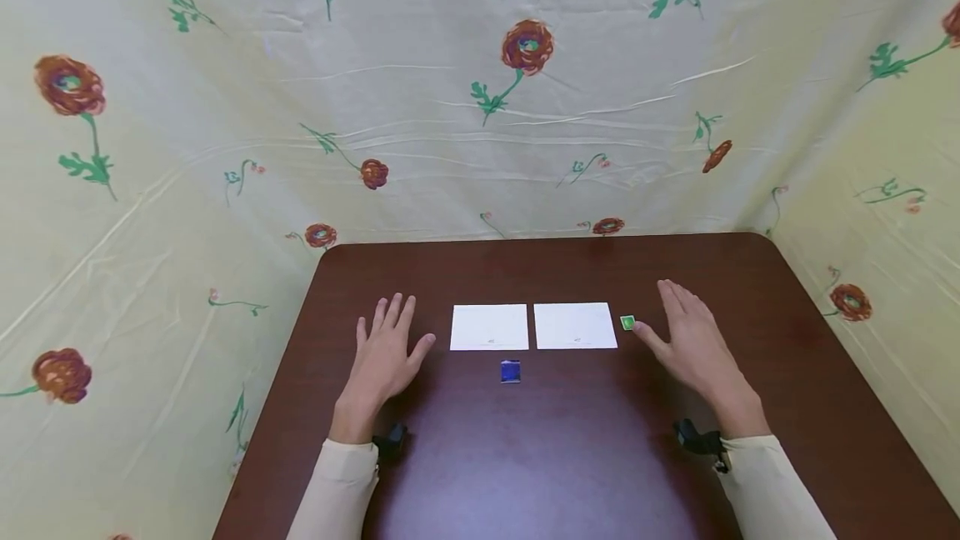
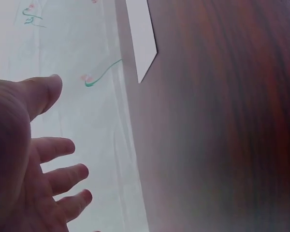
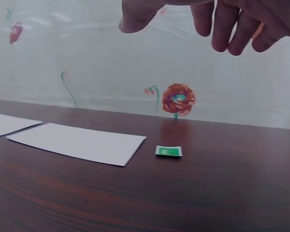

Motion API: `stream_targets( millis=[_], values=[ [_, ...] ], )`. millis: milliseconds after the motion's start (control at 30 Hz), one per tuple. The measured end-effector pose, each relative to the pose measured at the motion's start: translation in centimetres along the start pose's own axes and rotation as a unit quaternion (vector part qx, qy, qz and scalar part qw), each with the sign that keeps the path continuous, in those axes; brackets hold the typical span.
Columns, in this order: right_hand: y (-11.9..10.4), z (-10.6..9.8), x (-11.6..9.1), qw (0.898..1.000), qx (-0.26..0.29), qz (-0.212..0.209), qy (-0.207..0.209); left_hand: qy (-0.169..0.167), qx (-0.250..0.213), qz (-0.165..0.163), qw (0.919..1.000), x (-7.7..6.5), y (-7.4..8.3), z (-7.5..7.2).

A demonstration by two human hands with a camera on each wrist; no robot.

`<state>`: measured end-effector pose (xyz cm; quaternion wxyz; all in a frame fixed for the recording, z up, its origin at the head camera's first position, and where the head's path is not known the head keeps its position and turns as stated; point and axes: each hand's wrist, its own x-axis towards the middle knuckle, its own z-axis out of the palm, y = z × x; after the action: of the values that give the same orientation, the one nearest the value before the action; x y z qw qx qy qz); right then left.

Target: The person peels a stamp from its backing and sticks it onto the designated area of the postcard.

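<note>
Both hands are held with fingers spread and grip nothing. My left hand (image 1: 384, 357) is to the left of two white paper sheets, nearest the left sheet (image 1: 489, 327). The right sheet (image 1: 575, 325) lies beside it with a narrow gap between them. A small green square packet with a pale border (image 1: 627, 322) lies just right of the sheets, close to the thumb of my right hand (image 1: 696, 347). In the right wrist view that hand hovers above the table, apart from the green packet (image 3: 168, 152). Below the left sheet lies a small dark blue square packet (image 1: 510, 372).
The dark brown wooden table (image 1: 540, 473) has rounded far corners. Pale cloth with printed flowers (image 1: 420, 107) hangs behind it and along both sides. A black band with a wrist camera sits on each wrist, at the cuffs of the light sleeves (image 1: 341, 482).
</note>
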<state>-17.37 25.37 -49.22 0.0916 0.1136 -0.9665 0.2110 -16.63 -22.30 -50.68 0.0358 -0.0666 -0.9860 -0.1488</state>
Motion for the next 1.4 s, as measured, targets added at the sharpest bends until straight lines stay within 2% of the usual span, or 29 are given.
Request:
stream_targets(
  millis=[300,567,867,1133,1400],
  values=[
    [-1.8,0.1,0.2,0.998,0.003,-0.049,0.030,0.028,-0.005,0.031,0.9991,0.6,0.9,-0.8],
    [-3.0,0.4,1.0,0.996,-0.008,-0.081,0.027,0.022,-0.008,0.052,0.9984,1.1,1.5,-1.0],
    [-4.7,1.6,1.9,0.991,0.004,-0.128,0.033,0.018,-0.011,0.073,0.9971,2.0,2.2,-0.4],
    [-5.8,2.9,2.2,0.992,0.006,-0.126,0.002,0.000,-0.015,0.075,0.9971,2.6,2.5,0.3],
    [-7.2,4.0,2.4,0.990,0.005,-0.139,-0.012,-0.023,-0.018,0.072,0.9969,3.2,2.2,1.5]
  ],
)
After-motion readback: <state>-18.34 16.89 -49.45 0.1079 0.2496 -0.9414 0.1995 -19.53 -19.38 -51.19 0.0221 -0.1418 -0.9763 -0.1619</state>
